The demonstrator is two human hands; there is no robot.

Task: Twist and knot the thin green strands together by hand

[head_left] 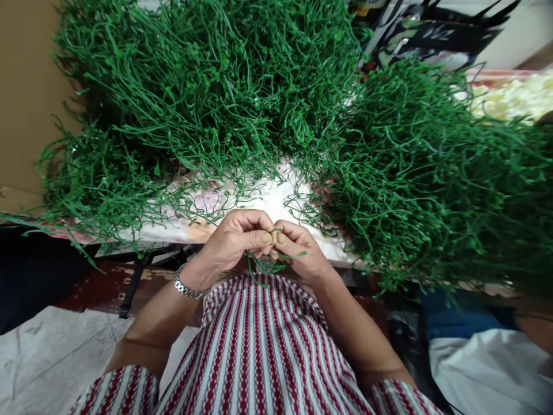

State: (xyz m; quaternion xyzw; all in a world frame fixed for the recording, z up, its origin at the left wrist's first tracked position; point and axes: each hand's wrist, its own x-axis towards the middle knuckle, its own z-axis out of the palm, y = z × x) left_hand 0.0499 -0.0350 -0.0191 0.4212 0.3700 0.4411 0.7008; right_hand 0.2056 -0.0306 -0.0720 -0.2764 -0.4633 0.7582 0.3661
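Observation:
Both hands meet at the table's front edge, just above my lap. My left hand (246, 235), with a metal watch on its wrist, pinches thin green plastic stems (261, 279) between thumb and forefinger. From the other side, my right hand (298, 245) pinches the same stems, its thumb touching or nearly touching the left one. Loose stem ends stick out below and to the right of the fingers. Exactly where the stems join is hidden behind my fingertips. Beyond the hands lies a big heap of similar green plastic stems (207, 86).
A second green heap (415, 173) covers the table's right side. The flowered tablecloth (268, 199) shows between the heaps. Cardboard (30, 104) stands at the left. Pale yellow pieces (514, 98) and a dark patterned bag (436, 37) are behind. Another person (484, 363) sits at the right.

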